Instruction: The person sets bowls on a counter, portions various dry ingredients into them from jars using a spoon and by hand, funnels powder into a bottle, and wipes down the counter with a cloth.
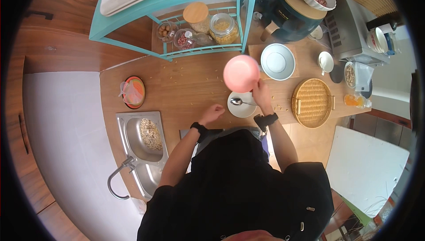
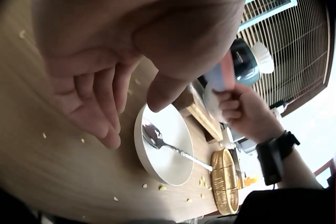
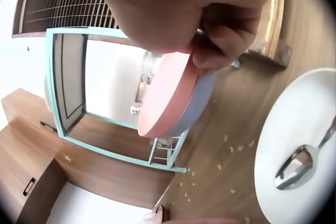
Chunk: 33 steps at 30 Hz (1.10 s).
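Note:
My right hand (image 1: 262, 97) grips a pink bowl (image 1: 241, 73) by its edge, above the counter. Under the pink one, a blue-grey bowl (image 3: 198, 106) shows in the right wrist view, held together with it. Just below that hand stands a white bowl (image 1: 241, 111) with a metal spoon (image 1: 236, 101) lying in it, its handle across the rim. My left hand (image 1: 211, 114) hovers left of the white bowl, fingers loosely bent and holding nothing. A light blue bowl (image 1: 278, 61) sits on a wooden board behind the right hand.
A round wicker tray (image 1: 312, 103) lies to the right. At the back are a turquoise rack (image 1: 177, 8) with jars and a dark green appliance (image 1: 287, 15). Colourful stacked plates (image 1: 142, 92) and a steel sink (image 1: 127, 137) are at left. Small pale bits (image 1: 280, 108) dot the counter.

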Each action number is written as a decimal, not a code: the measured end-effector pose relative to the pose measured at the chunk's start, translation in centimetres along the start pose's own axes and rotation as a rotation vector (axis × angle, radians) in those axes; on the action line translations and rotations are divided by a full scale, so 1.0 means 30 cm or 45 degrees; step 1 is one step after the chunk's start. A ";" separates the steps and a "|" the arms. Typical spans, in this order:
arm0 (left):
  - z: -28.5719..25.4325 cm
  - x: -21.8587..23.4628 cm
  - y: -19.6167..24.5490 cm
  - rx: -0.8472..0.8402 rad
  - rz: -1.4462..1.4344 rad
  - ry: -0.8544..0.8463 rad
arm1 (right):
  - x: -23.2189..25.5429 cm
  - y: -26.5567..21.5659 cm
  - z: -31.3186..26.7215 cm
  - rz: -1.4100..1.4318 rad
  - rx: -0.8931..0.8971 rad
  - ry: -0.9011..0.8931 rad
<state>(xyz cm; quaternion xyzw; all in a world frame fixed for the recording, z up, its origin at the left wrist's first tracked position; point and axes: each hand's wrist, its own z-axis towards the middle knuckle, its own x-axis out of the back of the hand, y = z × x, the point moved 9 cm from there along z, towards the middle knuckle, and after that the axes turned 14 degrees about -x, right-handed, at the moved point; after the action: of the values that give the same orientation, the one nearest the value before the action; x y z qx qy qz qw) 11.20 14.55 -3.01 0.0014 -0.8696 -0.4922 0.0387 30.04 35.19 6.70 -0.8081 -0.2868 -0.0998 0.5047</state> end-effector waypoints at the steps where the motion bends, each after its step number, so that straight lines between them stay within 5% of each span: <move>1: 0.023 -0.032 -0.009 0.015 0.112 -0.035 | 0.068 -0.009 -0.007 0.053 -0.022 0.077; 7: 0.070 -0.120 -0.012 0.048 0.313 0.078 | 0.387 0.013 0.038 0.092 -0.150 0.329; 12: 0.069 -0.146 -0.032 0.105 0.270 0.121 | 0.442 0.090 0.082 0.050 -0.252 0.292; 24: 0.016 -0.080 0.002 0.027 0.056 0.327 | 0.438 0.134 0.067 0.075 -0.265 0.186; 33: 0.047 -0.039 0.135 -0.055 -0.150 0.502 | 0.185 0.282 -0.132 -0.069 -0.079 -0.259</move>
<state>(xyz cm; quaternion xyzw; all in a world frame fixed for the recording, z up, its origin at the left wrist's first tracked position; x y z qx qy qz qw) 12.40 17.90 -0.35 0.1480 -0.8328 -0.5024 0.1794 39.84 30.98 4.65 -0.8213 -0.3552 -0.0396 0.4448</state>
